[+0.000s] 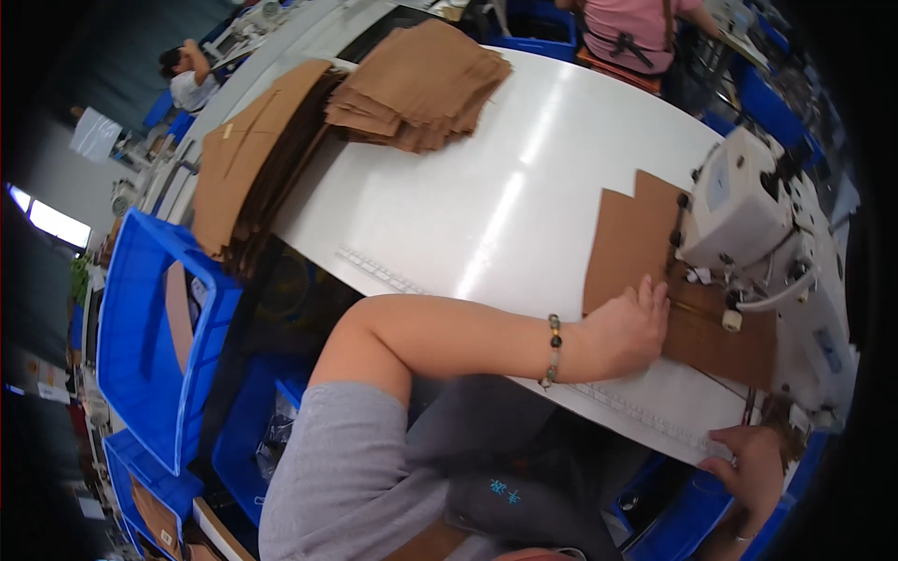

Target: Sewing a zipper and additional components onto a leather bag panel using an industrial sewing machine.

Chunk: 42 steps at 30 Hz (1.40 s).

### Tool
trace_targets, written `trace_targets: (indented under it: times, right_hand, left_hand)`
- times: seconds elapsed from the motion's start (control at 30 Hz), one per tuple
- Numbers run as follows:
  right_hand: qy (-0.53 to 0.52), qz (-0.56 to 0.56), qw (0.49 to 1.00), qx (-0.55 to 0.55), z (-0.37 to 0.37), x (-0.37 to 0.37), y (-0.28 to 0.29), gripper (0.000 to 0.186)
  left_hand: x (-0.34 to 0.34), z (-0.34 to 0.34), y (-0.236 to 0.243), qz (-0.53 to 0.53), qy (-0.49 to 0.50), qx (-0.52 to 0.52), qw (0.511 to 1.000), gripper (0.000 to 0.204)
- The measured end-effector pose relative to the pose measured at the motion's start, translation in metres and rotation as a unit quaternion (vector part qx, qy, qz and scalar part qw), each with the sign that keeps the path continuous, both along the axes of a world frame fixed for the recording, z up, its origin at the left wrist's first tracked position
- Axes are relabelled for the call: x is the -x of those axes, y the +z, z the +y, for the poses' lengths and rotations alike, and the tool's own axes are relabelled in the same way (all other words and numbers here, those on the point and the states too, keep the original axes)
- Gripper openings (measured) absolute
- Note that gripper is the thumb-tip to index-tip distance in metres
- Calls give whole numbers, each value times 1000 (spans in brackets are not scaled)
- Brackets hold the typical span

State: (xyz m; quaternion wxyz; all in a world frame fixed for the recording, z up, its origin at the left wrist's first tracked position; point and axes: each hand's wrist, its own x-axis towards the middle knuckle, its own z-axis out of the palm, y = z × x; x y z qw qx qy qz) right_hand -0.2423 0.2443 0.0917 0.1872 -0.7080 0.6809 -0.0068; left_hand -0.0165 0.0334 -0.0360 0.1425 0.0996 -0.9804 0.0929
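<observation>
while left hand [625, 329] touches panels [617, 252], right hand [754, 464] by tabletop [421, 215]

Stacked pieces [416, 84] on the table [421, 215] to my left, panels [615, 243] under the sewing machine [739, 201] to my right

This is a sewing workshop, likely a factory floor: a white sewing machine [739, 201] stands on a broad white desk [552, 159], with flat brown pieces [622, 243] lying at its head. Two thick piles of cut brown panels [416, 79] share the surface, and blue plastic bins [140, 327] crowd around it. Beyond, other people [629, 33] sit at similar workstations [234, 39].
</observation>
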Motion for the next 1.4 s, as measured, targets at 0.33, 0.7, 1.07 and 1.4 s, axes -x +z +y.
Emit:
trace_targets:
  times: [0.33,0.7,1.07,1.4]
  right_hand:
    - [5,-1,969,246,-96,-34,-52,40]
    - [-57,-24,980,187,-119,-40,-93,23]
    - [-40,-21,954,295,-124,-51,-101,27]
    - [-53,-30,961,269,-132,-48,-95,31]
  left_hand:
    - [-5,-54,70,-70,-46,-266,960,40]
    - [-77,-27,65,196,-169,-70,963,32]
    - [-16,-123,5,114,-7,-144,983,35]
    - [56,-168,-23,78,-65,-230,968,36]
